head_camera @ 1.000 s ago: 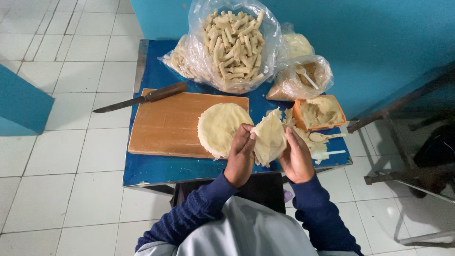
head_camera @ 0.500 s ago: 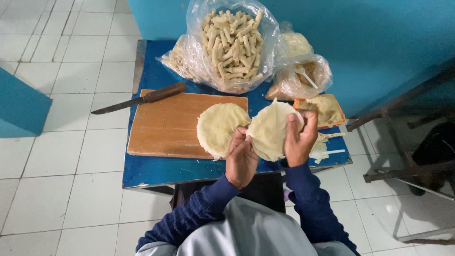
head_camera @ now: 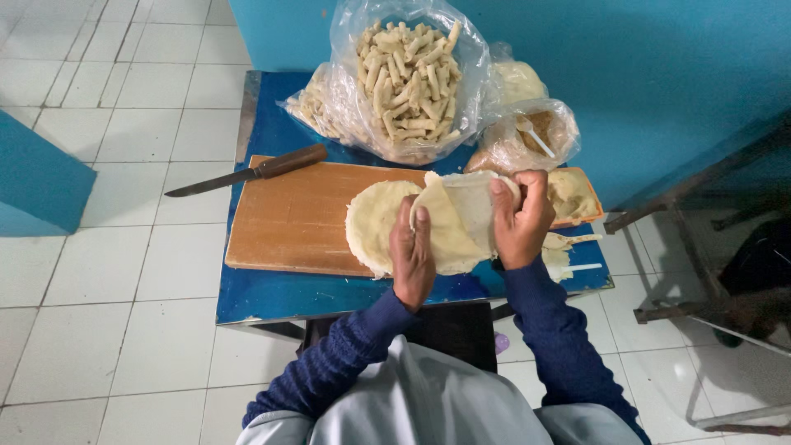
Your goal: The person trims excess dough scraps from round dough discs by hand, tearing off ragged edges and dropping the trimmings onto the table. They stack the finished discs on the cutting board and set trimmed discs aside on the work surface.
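- The person sits at a small blue counter, both hands raised just above its near edge.
- The left hand lies flat, fingers stretched and close together, pressed against the lower left part of a thin pale wrapper sheet; it pinches the sheet's edge rather than clenching round it.
- The right hand is curled, with thumb and fingers closed on the sheet's upper right edge, lifting that side.
- The sheet hangs between the two hands, partly peeled up and draped over the right side of a round stack of wrappers.
- That stack rests on the right end of a wooden cutting board, which covers much of the counter.
- A knife with a brown handle lies at the board's far left corner, its blade sticking out past the counter's edge.
- Behind the board stands a big clear bag of pale rolled sticks, with a smaller bag just to its right.
- An orange tray with more dough sits beside the right hand.
- White floor tiles surround the counter.
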{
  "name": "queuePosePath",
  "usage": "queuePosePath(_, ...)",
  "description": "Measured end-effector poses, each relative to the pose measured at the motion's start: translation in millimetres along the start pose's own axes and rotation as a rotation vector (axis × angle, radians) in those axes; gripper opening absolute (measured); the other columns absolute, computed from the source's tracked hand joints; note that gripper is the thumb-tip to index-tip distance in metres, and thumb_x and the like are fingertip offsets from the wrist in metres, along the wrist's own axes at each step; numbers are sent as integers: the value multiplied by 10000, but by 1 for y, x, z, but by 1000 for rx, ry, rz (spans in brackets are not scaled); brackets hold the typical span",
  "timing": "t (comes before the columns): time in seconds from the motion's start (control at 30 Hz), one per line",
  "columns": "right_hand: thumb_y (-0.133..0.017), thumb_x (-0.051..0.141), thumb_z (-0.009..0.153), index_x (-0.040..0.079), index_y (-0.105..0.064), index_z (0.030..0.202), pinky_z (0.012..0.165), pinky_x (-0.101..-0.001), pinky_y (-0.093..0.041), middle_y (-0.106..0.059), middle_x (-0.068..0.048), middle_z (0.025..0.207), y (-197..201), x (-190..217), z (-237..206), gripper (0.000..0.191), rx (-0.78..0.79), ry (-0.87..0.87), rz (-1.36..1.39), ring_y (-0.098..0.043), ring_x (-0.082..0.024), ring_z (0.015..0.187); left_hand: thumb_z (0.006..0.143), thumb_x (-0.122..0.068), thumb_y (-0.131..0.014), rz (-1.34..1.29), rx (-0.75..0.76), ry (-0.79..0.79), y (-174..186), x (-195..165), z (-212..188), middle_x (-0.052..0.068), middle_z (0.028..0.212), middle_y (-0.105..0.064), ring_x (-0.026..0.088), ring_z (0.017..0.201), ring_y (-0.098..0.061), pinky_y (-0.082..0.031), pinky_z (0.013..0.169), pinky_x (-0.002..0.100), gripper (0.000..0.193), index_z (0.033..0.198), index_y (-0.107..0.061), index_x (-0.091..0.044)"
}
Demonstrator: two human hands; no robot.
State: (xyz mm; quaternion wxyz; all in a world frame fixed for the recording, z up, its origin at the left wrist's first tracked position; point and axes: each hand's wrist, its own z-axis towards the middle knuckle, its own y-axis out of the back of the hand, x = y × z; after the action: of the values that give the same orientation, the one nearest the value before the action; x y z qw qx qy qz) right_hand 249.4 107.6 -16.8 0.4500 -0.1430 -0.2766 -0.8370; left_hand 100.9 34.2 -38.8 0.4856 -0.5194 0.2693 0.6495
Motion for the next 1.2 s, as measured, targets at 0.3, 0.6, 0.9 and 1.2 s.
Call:
queuePosePath(0.3,-628,239,1134,58,-484,1073,686,-237,-378,-466,44,853,-20,-1,21,239,-53,-264,369,-413,-45,768,1206,-330,-371,156,-207,-321,24,62,-9,260,1550,-445,253,1388,-461,-354,1225,356,511,1540,-385,56)
queuePosePath(0.6,-616,238,1139,51,-555,1014,666,-209,-315,-449,83,852,-7,15,47,233,38,-279,543,-360,-20,756,1117,-369,-416,-555,-135,56,56,-14,7,110,1287,-646,147,1116,-613,-501,965,287,499,1410,-512,24)
queuePosePath(0.9,-690,139,1126,31,-648,1057,663,-252,-399,-600,-40,895,26,50,82,134,133,106,195,-475,-92,708,1147,-342,-452,-426,-379,-100,132,-31,10,114,1139,-682,171,968,-671,-571,816,309,389,1321,-529,-3)
queuePosePath(1.2,-781,43,892,67,-729,1014,715,-310,-494,-621,-55,899,19,98,62,135,615,306,253,-623,-187,828,1146,-345,-478,-382,-444,-69,197,-23,6,97,1158,-664,161,989,-666,-580,850,316,342,1276,-533,-33)
